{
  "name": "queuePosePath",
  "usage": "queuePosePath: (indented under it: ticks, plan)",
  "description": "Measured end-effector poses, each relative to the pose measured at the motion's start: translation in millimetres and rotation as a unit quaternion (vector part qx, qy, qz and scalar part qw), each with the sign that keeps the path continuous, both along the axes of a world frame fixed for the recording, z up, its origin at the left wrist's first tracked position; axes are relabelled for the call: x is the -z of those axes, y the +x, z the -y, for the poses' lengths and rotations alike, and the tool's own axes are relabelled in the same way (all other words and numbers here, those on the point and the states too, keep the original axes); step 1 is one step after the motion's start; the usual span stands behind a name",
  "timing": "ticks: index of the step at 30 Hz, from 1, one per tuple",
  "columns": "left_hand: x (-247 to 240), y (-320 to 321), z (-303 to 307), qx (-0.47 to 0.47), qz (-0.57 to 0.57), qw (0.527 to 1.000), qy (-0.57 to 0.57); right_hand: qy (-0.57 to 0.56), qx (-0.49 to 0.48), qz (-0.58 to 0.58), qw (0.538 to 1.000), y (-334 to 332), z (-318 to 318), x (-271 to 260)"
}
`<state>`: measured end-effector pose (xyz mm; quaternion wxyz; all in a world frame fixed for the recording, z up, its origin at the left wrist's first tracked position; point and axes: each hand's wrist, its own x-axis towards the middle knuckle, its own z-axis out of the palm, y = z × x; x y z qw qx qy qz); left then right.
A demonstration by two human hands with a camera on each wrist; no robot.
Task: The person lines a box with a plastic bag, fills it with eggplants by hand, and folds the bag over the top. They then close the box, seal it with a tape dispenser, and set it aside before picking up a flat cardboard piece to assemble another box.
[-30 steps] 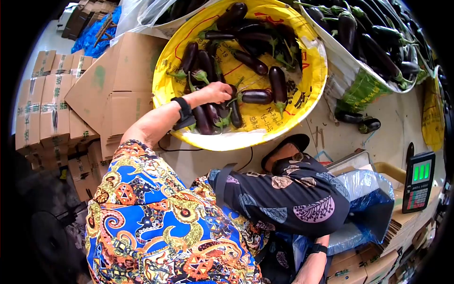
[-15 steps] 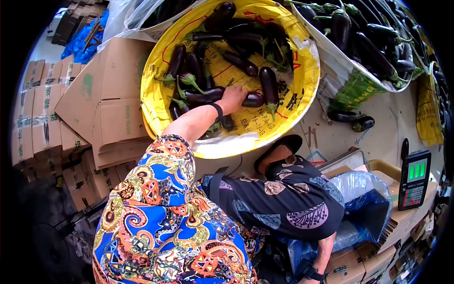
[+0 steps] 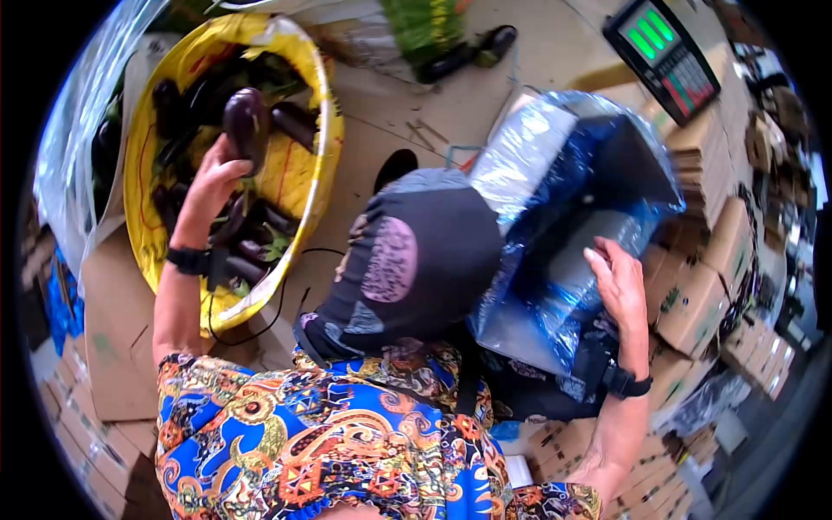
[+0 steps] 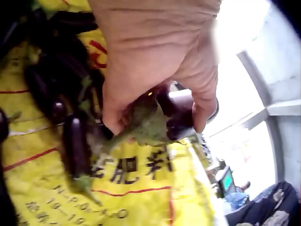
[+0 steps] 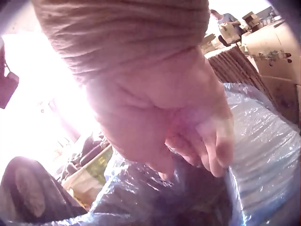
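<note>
Eggplant (image 3: 245,121) in left hand (image 3: 208,184), held clear above the middle of the yellow basket (image 3: 331,143), touching none of the load below. Fingers (image 4: 200,110) and thumb curled round its stem end. Green cap (image 4: 148,128) visible between them in the wrist view, dark purple body pointing up and away from the palm in the head view. Black band (image 3: 187,258) on that wrist. Black cable (image 3: 277,316) on the floor (image 3: 390,113) just beside the basket's near rim.

Below the hand, more eggplants (image 3: 260,238) heaped along the basket's near and far sides, with bare yellow lining and red and black print between.

Right hand (image 3: 620,282) well apart from the left, on the other side of a raised knee (image 3: 407,260) in dark leaf-print cloth. Rests against the near wall of a blue bag (image 3: 563,173) of thin plastic, mouth gaping upward. Fingers (image 5: 221,146) loosely bent and slightly spread over the film. Nothing pinched, as far as the wrist view shows. Second band (image 3: 626,381) on this wrist.

Past the bag's far edge, scale display (image 3: 663,50) with green lit panel. Cardboard boxes (image 3: 702,290) stacked just beside the bag, flat cardboard (image 3: 108,347) against the basket's outer side. Two loose eggplants (image 3: 472,50) on the floor, near a green sack (image 3: 423,22).
</note>
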<state>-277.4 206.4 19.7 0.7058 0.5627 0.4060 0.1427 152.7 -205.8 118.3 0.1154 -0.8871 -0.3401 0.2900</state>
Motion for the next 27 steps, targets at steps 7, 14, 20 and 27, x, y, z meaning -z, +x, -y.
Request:
queuePosePath:
  ticks: [7, 14, 20, 27]
  plan:
    - [-133, 167, 30, 0.285, 0.032, 0.913, 0.292, 0.009, 0.024, -0.054, 0.998, 9, 12, -10]
    - [-167, 301, 118, 0.576, 0.147, 0.719, 0.359, 0.230, 0.148, -0.332, 0.903, -9, 11, -30]
    - [-173, 346, 173, 0.641, -0.086, 0.760, 0.064, 0.376, 0.216, -0.298, 0.850, -9, 8, -43]
    - [-106, 361, 244, 0.528, -0.237, 0.815, 0.034, 0.314, 0.230, -0.217, 0.895, 3, 19, -34]
